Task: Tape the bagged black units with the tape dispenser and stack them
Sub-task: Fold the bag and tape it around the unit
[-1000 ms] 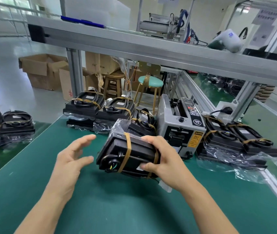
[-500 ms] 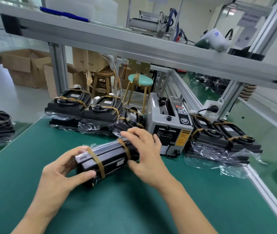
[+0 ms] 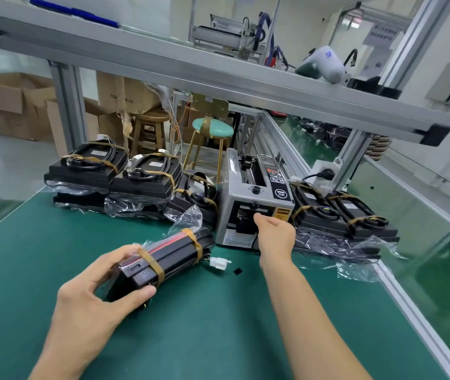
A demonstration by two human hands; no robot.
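A bagged black unit [image 3: 171, 256] with two brown tape bands lies on its edge on the green mat [image 3: 218, 325]. My left hand [image 3: 100, 292] grips its near end, thumb below and fingers on top. A white connector [image 3: 219, 262] trails from its far end. My right hand [image 3: 274, 231] reaches to the outlet of the grey tape dispenser [image 3: 254, 204]; its fingertips are hidden at the slot. Taped bagged units are stacked at the back left [image 3: 87, 171] and to the right of the dispenser [image 3: 347, 215].
An aluminium shelf beam [image 3: 218, 75] crosses overhead. A small black scrap [image 3: 237, 270] lies on the mat by the connector. Loose plastic bag ends [image 3: 355, 259] spread toward the table's right rail [image 3: 421, 319]. Stools and cardboard boxes stand behind the table.
My right hand let go of the unit and moved to the dispenser's outlet. My left hand now holds the unit alone, turned onto its edge on the mat.
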